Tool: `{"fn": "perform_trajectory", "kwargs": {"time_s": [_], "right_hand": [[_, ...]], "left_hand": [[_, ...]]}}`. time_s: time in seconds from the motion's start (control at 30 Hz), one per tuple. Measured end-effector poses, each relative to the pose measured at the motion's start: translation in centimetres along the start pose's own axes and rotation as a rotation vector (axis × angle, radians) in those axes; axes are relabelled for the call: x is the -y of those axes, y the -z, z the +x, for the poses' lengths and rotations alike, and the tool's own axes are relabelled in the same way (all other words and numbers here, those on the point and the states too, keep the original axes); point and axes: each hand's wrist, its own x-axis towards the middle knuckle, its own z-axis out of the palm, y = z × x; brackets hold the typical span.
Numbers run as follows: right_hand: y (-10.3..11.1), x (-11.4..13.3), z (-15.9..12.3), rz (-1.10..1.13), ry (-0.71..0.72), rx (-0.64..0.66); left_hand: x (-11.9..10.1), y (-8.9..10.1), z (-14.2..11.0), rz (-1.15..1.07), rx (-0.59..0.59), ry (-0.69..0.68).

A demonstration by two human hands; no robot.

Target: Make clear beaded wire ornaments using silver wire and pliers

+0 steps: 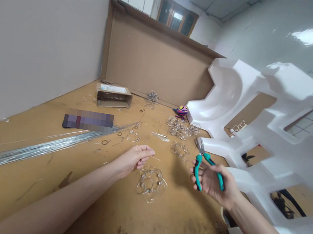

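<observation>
My right hand is closed around green-handled pliers, their steel jaws pointing up and to the left over the brown table. My left hand hovers over the table with its fingertips pinched on a short thin wire that sticks out to the right. A wire ball made of linked rings lies on the table just below and between the two hands. A second ring cluster lies beyond it, near the pliers' jaws.
A long bundle of straight wires runs from the left edge toward the middle. Several ring clusters, loose small rings, a small cardboard box, a colourful little object, a dark flat object. White foam packing crowds the right; cardboard stands behind.
</observation>
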Motion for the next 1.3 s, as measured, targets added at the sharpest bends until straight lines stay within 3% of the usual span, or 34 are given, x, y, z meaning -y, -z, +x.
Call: {"fn": "perform_trajectory", "kwargs": {"time_s": [0.1, 0.2, 0.3, 0.4, 0.6, 0.83, 1.3], "right_hand": [[-0.5, 0.2, 0.3, -0.339, 0.102, -0.129], [0.1, 1.3, 0.2, -0.992, 0.387, -0.286], [1.2, 2.8, 0.2, -1.409, 0.577, -0.259], [1.6, 4.0, 0.6, -1.591, 0.66, -0.189], [1.2, 4.9, 1.5, -1.676, 0.789, -0.159], [0.9, 5.0, 1.7, -1.697, 0.902, -0.224], [0.8, 4.6, 1.5, -1.678, 0.896, -0.185]], "left_hand": [[-0.2, 0.0, -0.1, 0.009, -0.003, 0.008], [-0.2, -0.1, -0.2, 0.018, 0.019, 0.022], [0.0, -0.1, -0.2, 0.026, 0.059, 0.033], [0.1, -0.1, -0.2, 0.03, 0.086, 0.042], [0.1, 0.0, -0.3, 0.01, 0.114, 0.054], [0.1, 0.0, -0.4, 0.011, 0.139, 0.069], [0.7, 0.2, -0.1, 0.039, 0.149, 0.067]]}}
